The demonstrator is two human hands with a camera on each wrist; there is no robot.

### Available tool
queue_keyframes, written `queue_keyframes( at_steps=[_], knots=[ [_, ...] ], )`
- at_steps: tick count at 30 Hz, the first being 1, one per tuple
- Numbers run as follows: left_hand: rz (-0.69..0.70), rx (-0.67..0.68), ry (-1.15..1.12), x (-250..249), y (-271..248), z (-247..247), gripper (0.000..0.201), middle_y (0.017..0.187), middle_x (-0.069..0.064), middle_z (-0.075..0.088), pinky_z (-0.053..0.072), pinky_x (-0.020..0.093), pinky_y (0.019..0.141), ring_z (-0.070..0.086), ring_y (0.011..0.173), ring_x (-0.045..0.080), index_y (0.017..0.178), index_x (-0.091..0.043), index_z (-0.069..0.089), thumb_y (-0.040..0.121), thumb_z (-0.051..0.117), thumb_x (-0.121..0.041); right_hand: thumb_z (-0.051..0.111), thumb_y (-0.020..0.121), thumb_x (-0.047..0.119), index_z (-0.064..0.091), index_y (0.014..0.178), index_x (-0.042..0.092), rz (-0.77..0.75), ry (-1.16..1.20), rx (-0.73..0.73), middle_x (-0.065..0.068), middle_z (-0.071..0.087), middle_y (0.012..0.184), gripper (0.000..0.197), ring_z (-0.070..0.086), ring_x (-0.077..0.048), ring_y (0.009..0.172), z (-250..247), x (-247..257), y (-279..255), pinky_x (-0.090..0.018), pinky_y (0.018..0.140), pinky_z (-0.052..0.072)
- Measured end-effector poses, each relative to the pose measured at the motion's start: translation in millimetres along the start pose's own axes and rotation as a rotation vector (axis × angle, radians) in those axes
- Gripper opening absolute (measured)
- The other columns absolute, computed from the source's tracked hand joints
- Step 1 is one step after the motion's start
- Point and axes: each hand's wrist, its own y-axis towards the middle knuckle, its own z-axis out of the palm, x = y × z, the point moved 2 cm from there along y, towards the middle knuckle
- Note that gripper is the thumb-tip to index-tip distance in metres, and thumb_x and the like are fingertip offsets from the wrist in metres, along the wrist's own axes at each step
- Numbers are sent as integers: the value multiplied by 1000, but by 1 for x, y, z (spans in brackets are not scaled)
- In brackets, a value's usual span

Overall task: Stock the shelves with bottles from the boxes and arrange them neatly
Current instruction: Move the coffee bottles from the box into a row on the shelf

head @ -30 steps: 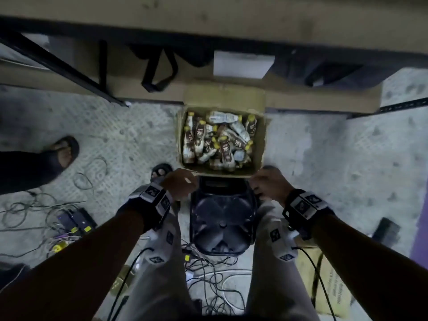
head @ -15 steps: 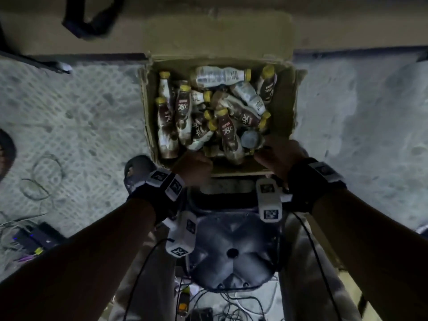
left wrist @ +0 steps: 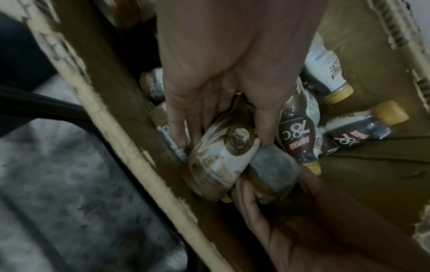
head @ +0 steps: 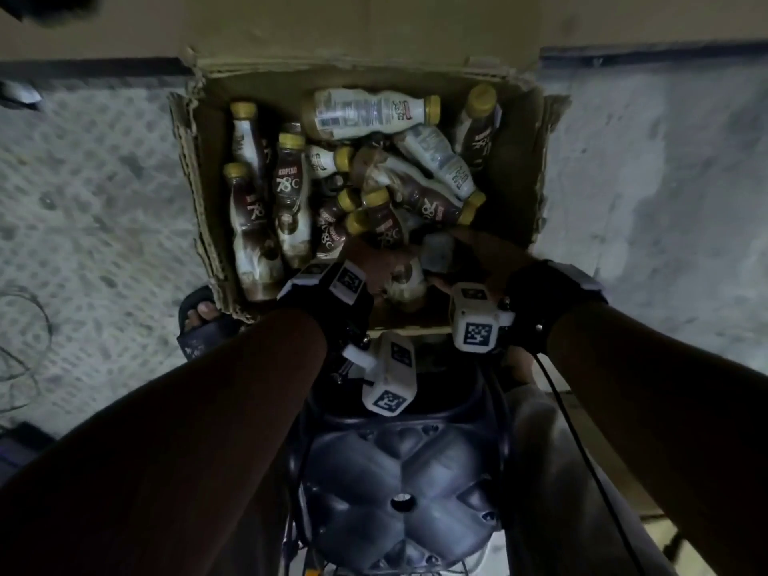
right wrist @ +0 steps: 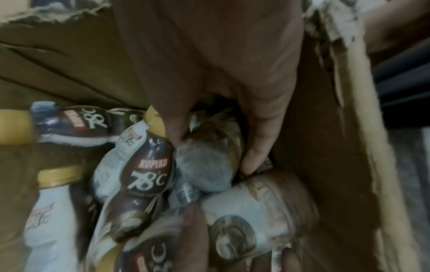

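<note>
An open cardboard box point(head: 195, 201) on the floor holds several yellow-capped brown and white Kopiko bottles point(head: 291, 193) lying in a heap. Both hands are inside at its near wall. My left hand point(head: 374, 264) grips a brown-and-white bottle point(head: 405, 284) lying against that wall. In the left wrist view the left hand point(left wrist: 221, 136) has fingers on one side and thumb on the other of this bottle point(left wrist: 218, 165). My right hand point(head: 486, 251) grips a neighbouring bottle point(head: 436, 251) by its lower end. The right wrist view shows the right hand point(right wrist: 214, 147) curled round that grey-based bottle point(right wrist: 204, 165).
A dark plastic stool point(head: 399, 471) stands between my legs, just short of the box. A sandalled foot point(head: 203, 322) is by the box's near left corner. Loose cables point(head: 20, 347) lie on the concrete floor at the left. A wooden shelf board point(head: 374, 27) runs behind the box.
The view has closed in on the box. Both hands went from the box's near rim down among the bottles, and each has taken hold of one.
</note>
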Motion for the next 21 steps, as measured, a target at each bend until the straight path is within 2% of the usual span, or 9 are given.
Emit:
queue_keyframes(
  at_steps=[2, 4, 6, 8, 10, 14, 16, 18, 21],
  knots=[
    [-26, -37, -56, -1, -2, 0, 21, 82, -10, 66, 53, 25, 55, 59, 69, 8, 94, -25, 66, 80, 78, -35, 51, 101, 29, 57, 90, 21, 19, -25, 12, 2, 61, 92, 14, 63, -11, 76, -3, 3, 1, -23, 55, 56],
    [-59, -31, -80, -2, -9, -1, 22, 90, -7, 64, 49, 26, 56, 56, 76, 9, 93, -24, 63, 80, 78, -33, 54, 100, 28, 56, 87, 22, 47, -58, -3, 3, 59, 89, 14, 63, -8, 69, -5, 3, -4, -17, 43, 50],
    [-94, 10, -54, -6, -18, -8, 29, 102, -2, 63, 51, 31, 64, 58, 88, 17, 105, -19, 63, 82, 77, -31, 58, 98, 27, 56, 87, 20, 70, -95, 4, 2, 58, 89, 13, 60, -11, 72, -3, 3, -15, -17, 41, 50],
    [-125, 52, -29, -9, -33, -20, 31, 105, 0, 63, 52, 35, 72, 58, 98, 21, 109, -17, 63, 84, 75, -29, 61, 95, 28, 58, 90, 19, 90, -155, 36, 0, 59, 91, 11, 59, -13, 76, -1, 0, -27, -19, 44, 52],
    [-139, 88, 2, -11, -51, -35, 27, 101, 1, 63, 54, 33, 68, 60, 90, 18, 105, -15, 61, 85, 74, -30, 64, 92, 31, 59, 93, 21, 100, -233, 68, 0, 60, 94, 12, 60, -14, 79, 2, -3, -44, -25, 54, 56],
    [-101, 73, 86, -11, -90, -64, 41, 116, 9, 63, 55, 39, 83, 62, 102, 27, 117, -8, 61, 86, 73, -32, 70, 88, 31, 64, 104, 16, 91, -271, 159, -6, 64, 105, 23, 62, -26, 99, 13, -7, -83, -45, 100, 50],
    [-91, 48, 107, -11, -112, -76, 40, 114, 9, 63, 54, 42, 88, 62, 104, 28, 114, -8, 62, 85, 73, -34, 77, 81, 27, 72, 105, 9, 69, -214, 235, -11, 70, 104, 30, 67, -27, 99, 22, -7, -110, -43, 96, 53],
    [-90, 43, 113, -11, -137, -87, 40, 114, 8, 63, 55, 40, 86, 61, 107, 29, 114, -9, 61, 86, 72, -35, 80, 74, 19, 77, 93, 7, 58, -161, 315, -12, 74, 98, 23, 72, -26, 91, 34, -5, -140, -37, 81, 59],
    [-60, 7, 116, -10, -179, -103, 41, 110, 8, 62, 56, 35, 72, 62, 105, 27, 111, -12, 61, 82, 74, -39, 69, 85, 3, 70, 99, 3, 21, -137, 343, -13, 70, 100, 14, 70, -27, 92, 48, 1, -183, -40, 84, 60]
  ],
)
